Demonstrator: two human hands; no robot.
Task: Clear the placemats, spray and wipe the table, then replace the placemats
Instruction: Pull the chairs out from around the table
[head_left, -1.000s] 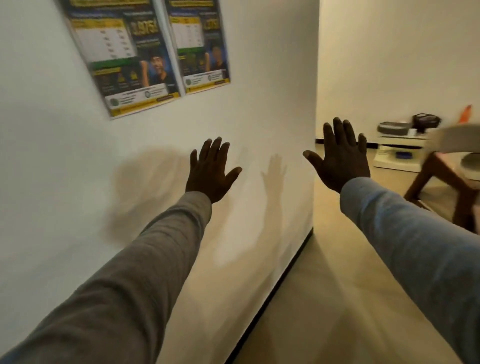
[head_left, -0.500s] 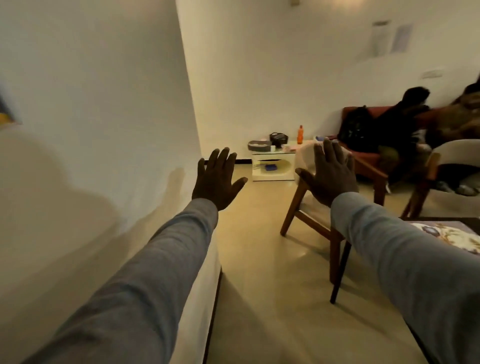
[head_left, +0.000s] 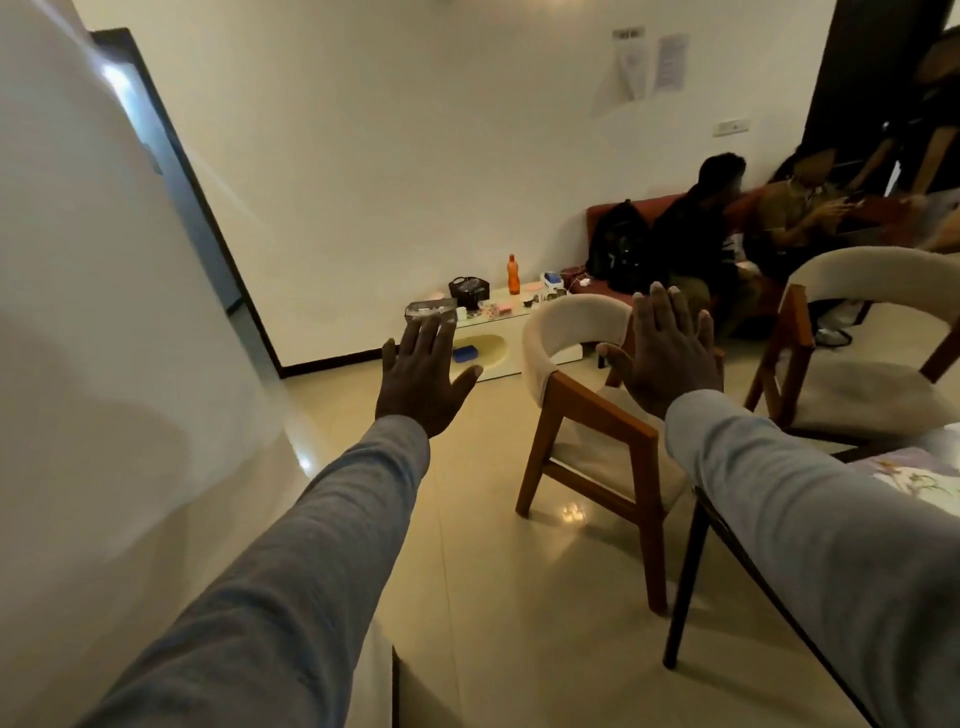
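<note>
Both arms are reaching forward in grey sleeves, and the left hand and the right hand are each hanging in the air with fingers straight and spread, grasping nothing and touching nothing. One floral placemat is showing at the right edge, lying on a dark-framed table whose one visible leg is standing just in front of the near chair; most of the table is sitting behind the right sleeve, so how many placemats are lying on it cannot be told. Two wooden chairs with pale cushions are standing on the tiled floor: the near chair is sitting directly beyond the right hand, between the person and the far wall, and the second chair is standing to its right. A white wall is running close along the left side, beside the left sleeve. Against the far wall a low white cabinet is carrying one orange bottle, one dark basket and some small items too blurred to name. Two people appear to be sitting on a red sofa in the far right corner, beside a black backpack. Two sheets of paper are hanging on the far wall above them.
</note>
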